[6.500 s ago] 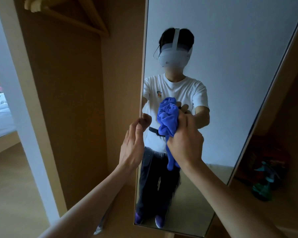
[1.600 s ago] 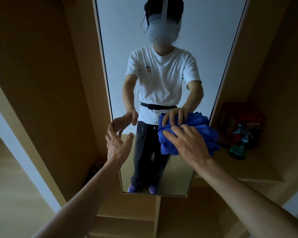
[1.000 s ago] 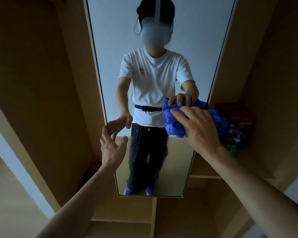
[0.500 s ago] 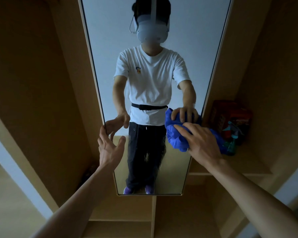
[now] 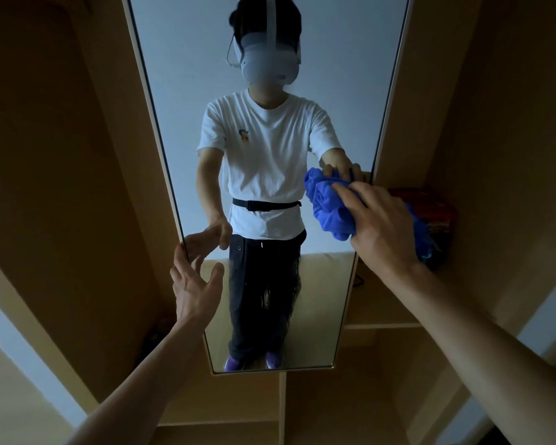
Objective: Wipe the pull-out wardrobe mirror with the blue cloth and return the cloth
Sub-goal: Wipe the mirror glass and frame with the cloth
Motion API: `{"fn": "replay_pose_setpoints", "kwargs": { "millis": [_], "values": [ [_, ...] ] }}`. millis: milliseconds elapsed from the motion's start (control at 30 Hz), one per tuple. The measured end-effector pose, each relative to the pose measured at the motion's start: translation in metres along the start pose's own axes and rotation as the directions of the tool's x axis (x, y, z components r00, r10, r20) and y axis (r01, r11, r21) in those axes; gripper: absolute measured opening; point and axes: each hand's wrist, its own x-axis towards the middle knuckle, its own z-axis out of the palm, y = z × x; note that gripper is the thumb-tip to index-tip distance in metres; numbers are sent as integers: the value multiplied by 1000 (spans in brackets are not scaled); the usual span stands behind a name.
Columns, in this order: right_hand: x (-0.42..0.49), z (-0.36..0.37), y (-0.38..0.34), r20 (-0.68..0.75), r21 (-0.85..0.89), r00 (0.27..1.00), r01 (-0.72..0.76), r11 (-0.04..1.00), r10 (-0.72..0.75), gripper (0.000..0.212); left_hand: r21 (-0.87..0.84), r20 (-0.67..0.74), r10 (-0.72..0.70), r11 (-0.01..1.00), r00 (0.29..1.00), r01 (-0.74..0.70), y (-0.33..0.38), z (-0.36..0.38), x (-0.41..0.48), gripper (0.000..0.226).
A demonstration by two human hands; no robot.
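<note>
Since 0.5 s ago, the right hand point(image 5: 379, 226) has carried the blue cloth point(image 5: 329, 208) up the mirror's point(image 5: 264, 33) right edge, fingers clamped on the bunched fabric pressed against the glass. Nearer, the left hand point(image 5: 195, 284) steadies the left edge, fingers apart. Beyond, a red item sits on the shelf point(image 5: 385, 303). Pushing hard near the edge could swing the pull-out panel or slide the cloth off it.

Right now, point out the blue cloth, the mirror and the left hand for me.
blue cloth point(image 5: 329, 205), head view, on the bunched folds left of the fingers.
mirror point(image 5: 331, 85), head view, on bare glass, upper right.
left hand point(image 5: 196, 285), head view, on the back of the hand.
</note>
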Motion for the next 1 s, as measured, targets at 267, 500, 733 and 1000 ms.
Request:
{"fn": "replay_pose_setpoints", "kwargs": {
  "millis": [267,500,733,1000],
  "values": [
    [-56,26,-7,108,-18,994,0,1000,2,49,11,2,4,1000,1000,-4,0,0,1,83],
    [-66,17,-13,233,155,966,-146,977,107,45,4,36,15,1000,999,-15,-1,-6,0,83],
    [-62,10,-12,238,330,838,-545,771,491,45,-12,52,21,1000,998,-20,1,-9,1,82],
    [-24,-4,-2,150,417,819,-561,715,554,42,-74,-15,42,996,999,-43,1,-6,1,77]
  ]
}}
